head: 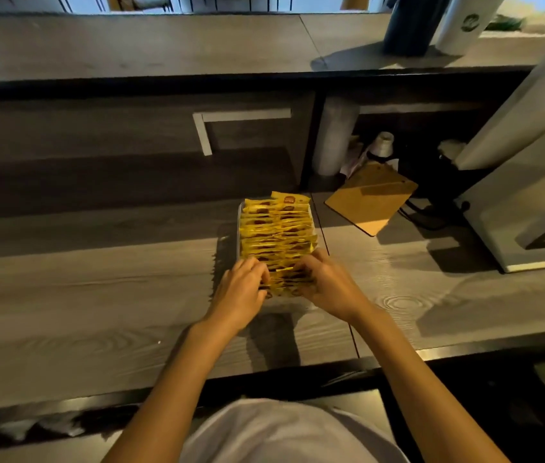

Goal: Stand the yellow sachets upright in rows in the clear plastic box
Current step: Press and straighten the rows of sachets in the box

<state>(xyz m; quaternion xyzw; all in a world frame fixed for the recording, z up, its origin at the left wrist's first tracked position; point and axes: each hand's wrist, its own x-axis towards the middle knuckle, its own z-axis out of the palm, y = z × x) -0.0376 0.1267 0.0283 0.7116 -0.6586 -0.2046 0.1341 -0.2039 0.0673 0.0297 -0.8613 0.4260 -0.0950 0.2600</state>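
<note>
A person in a plain white top (284, 432), seen from above as a rounded pale shape at the frame's lower edge; both forearms (177, 369) are bare from elbow to the left hand (243, 285) and right hand (324, 283)

No legible text; blurred red logos on yellow sachets (276, 228)

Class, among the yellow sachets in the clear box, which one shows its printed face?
The rearmost sachet, at the row's far end: it leans back above the rest, showing its red logo; the other sachets show mostly edges.
</note>
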